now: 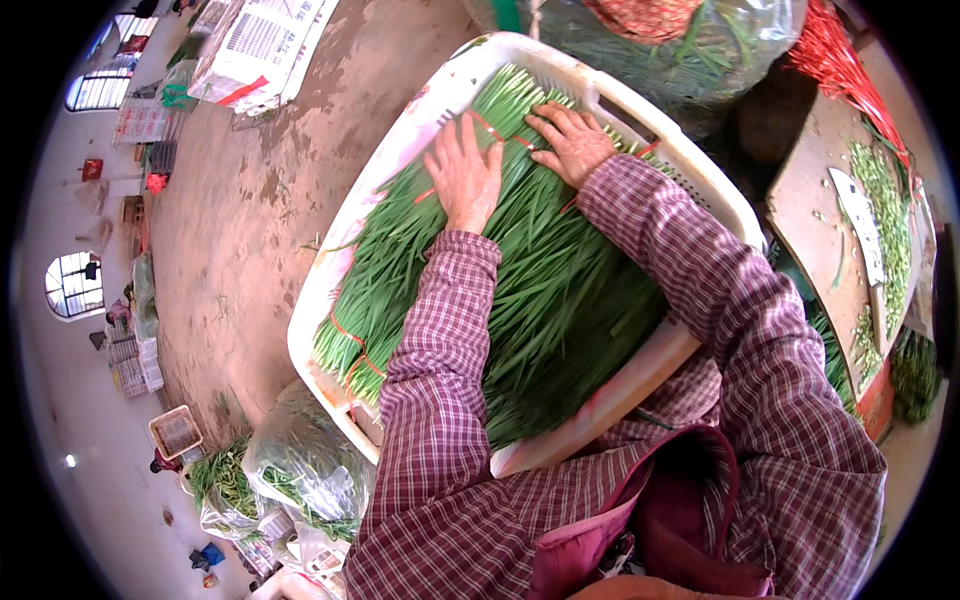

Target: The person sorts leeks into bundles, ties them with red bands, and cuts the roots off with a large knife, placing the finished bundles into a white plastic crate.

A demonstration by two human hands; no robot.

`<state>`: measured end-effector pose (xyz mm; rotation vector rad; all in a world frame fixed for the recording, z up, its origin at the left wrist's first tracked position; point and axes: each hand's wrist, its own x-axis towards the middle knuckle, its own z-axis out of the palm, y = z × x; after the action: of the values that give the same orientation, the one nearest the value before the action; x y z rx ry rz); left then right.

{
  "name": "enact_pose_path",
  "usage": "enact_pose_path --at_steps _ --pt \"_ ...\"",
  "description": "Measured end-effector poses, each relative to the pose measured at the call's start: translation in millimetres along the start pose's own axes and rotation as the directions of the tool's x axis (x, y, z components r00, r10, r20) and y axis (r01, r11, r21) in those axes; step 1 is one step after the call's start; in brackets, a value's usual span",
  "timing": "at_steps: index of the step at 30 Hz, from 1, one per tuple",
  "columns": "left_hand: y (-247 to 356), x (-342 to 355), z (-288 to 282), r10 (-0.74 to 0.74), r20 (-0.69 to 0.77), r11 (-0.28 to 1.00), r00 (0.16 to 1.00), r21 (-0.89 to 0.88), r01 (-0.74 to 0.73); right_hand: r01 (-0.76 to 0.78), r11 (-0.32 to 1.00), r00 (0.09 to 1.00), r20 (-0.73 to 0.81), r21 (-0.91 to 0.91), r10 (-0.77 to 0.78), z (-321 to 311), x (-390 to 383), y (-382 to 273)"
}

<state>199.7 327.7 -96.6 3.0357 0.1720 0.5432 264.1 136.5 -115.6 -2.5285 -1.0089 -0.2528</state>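
A white plastic crate point(400, 140) in front of me is filled with bundles of long green chives point(560, 290) tied with red bands. My left hand point(465, 175) lies flat on the chives near the far end, fingers spread. Just to its right, my right hand point(572, 140) also presses flat on the bundles, close to the crate's far rim. Neither hand holds anything. Both arms wear plaid purple sleeves.
A wooden chopping board point(815, 220) with a cleaver point(860, 225) and cut green pieces stands at the right. Clear bags of greens point(300, 465) lie at the lower left, another large bag point(700, 50) beyond the crate. Bare concrete floor point(250, 200) stretches left.
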Motion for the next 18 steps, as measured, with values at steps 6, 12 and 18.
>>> enact_pose_path --at_steps 6,12,18 --pt "-10 41 -32 0.013 -0.075 0.948 0.997 -0.317 -0.036 -0.018 1.000 0.981 0.194 0.001 0.017 -27 -16 -16" --pt "-41 142 -31 -0.138 -0.038 0.840 0.990 -0.533 0.097 0.062 0.968 0.930 0.338 0.241 -0.143 -100 -59 -60" --pt "-27 169 3 -0.092 0.429 0.527 0.899 -0.745 0.410 0.051 0.911 0.977 0.168 0.410 -0.130 -147 -121 -52"
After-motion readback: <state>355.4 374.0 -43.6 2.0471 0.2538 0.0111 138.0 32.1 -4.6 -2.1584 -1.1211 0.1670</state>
